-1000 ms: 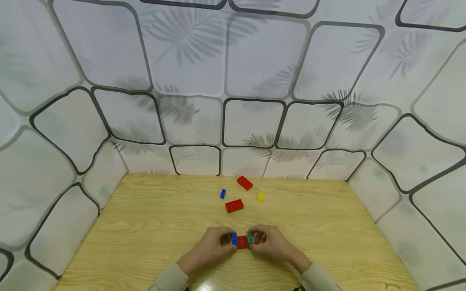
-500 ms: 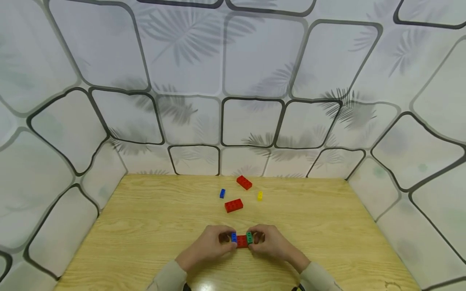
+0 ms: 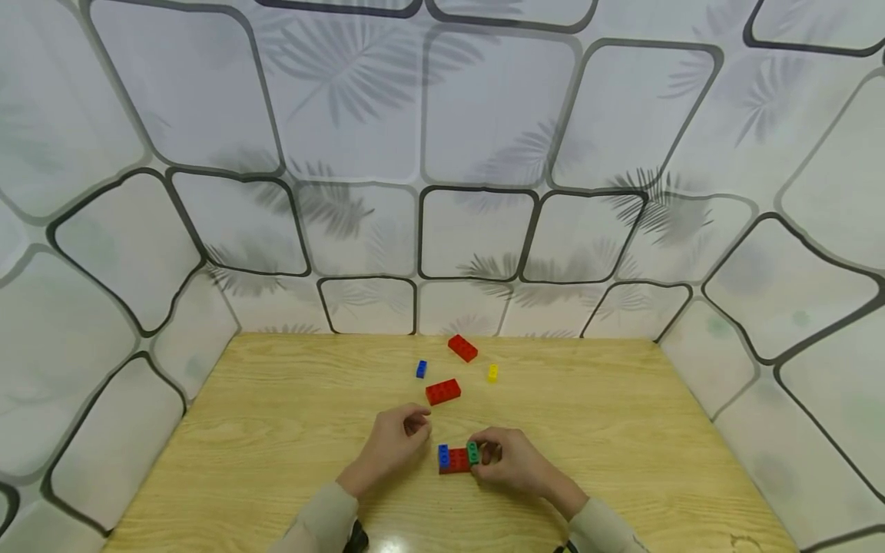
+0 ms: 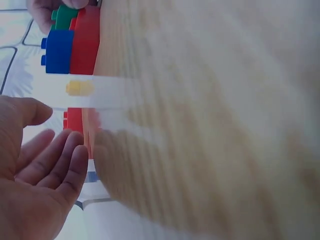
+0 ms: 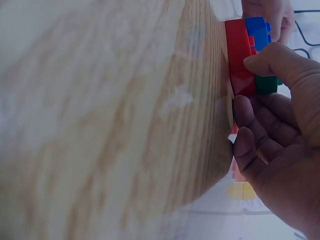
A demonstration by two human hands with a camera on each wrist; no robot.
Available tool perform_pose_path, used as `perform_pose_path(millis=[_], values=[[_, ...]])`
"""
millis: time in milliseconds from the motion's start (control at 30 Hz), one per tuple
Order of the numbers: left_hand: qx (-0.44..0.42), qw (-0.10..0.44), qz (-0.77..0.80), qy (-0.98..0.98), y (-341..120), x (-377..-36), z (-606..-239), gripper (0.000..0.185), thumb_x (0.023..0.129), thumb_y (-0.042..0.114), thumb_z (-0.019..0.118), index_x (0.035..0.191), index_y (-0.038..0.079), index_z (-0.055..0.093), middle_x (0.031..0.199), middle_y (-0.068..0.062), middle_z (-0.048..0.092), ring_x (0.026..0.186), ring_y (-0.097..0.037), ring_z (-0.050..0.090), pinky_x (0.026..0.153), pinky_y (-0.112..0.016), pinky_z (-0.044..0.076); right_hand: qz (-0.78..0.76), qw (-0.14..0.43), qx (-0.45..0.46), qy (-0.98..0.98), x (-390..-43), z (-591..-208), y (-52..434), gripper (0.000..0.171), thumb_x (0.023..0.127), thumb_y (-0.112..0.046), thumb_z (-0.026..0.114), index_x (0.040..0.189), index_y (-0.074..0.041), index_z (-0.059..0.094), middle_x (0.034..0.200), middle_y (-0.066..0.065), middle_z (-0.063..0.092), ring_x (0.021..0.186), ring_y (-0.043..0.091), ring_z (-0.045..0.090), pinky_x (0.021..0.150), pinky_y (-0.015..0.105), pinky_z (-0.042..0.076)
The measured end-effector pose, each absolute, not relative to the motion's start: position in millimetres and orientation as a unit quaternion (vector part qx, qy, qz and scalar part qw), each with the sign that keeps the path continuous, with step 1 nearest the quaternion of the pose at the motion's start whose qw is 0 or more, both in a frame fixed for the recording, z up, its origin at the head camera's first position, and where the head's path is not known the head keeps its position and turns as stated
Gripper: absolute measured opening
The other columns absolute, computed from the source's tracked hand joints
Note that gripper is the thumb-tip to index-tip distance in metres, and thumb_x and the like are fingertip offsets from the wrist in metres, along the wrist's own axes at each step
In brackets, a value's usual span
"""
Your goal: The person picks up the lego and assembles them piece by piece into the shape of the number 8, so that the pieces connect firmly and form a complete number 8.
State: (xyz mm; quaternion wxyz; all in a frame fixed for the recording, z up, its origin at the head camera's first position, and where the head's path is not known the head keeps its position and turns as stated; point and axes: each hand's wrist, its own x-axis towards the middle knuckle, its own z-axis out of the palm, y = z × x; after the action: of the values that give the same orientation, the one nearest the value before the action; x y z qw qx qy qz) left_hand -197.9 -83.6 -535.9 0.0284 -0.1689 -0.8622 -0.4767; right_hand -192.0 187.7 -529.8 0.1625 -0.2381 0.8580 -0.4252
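Resting on the counter (image 3: pixel 276 430): red brick (image 3: pixel 458 461) bearing blue brick (image 3: pixel 443 455) and green brick (image 3: pixel 473 452). Right hand (image 3: pixel 512 463) fingers pinch the green end. Left hand (image 3: pixel 394 444) empty, fingers relaxed, just left.

Head view staying bright and evenly lit, light falling softly from above; glare spot shining on surface (image 3: pixel 387 541) at near edge. Wide lens bending walls (image 3: pixel 477 138) strongly toward frame edges. Centre staying sharp; bricks (image 3: pixel 456 458) casting only faint shadows. Both wrist views smearing wood grain with blur, washing out pale where surface curves away. Left hand (image 4: pixel 35 175) and right hand (image 5: pixel 280 150) showing close, slightly soft.
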Motion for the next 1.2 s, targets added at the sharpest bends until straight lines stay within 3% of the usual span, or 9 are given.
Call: perform_pose_path(millis=[233,733,1200], values=[[-0.126,0.052,-0.487,-0.863,-83.8,-211.7,-537.4,0.028,0.094,0.010,0.076,0.120,-0.001,0.073,0.095,-0.006,0.076,0.083,-0.014,0.070,0.076,-0.027,0.059,-0.426,0.166,-0.238,0.857,-192.1,-530.9,188.1,0.035,0.093,-0.017,0.079,0.125,-0.007,0.073,0.100,-0.002,0.071,0.084,0.004,0.063,0.072,0.021,0.052],[-0.073,0.000,-0.520,-0.851,-80.4,-232.3,-534.6,0.042,0.093,0.013,0.078,0.132,-0.001,0.068,0.094,-0.007,0.077,0.078,-0.013,0.067,0.071,-0.029,0.057,-0.418,0.172,-0.232,0.861,-191.5,-529.9,187.6,0.037,0.093,-0.019,0.080,0.127,-0.007,0.072,0.098,-0.003,0.071,0.083,0.004,0.062,0.072,0.021,0.051],[-0.086,-0.011,-0.507,-0.858,-80.3,-237.8,-534.7,0.043,0.092,0.013,0.079,0.130,-0.003,0.068,0.091,-0.007,0.078,0.076,-0.011,0.067,0.070,-0.030,0.056,-0.427,0.171,-0.230,0.858,-188.1,-526.1,186.7,0.033,0.091,-0.017,0.080,0.122,-0.010,0.073,0.102,-0.001,0.070,0.087,0.008,0.063,0.072,0.021,0.051]])
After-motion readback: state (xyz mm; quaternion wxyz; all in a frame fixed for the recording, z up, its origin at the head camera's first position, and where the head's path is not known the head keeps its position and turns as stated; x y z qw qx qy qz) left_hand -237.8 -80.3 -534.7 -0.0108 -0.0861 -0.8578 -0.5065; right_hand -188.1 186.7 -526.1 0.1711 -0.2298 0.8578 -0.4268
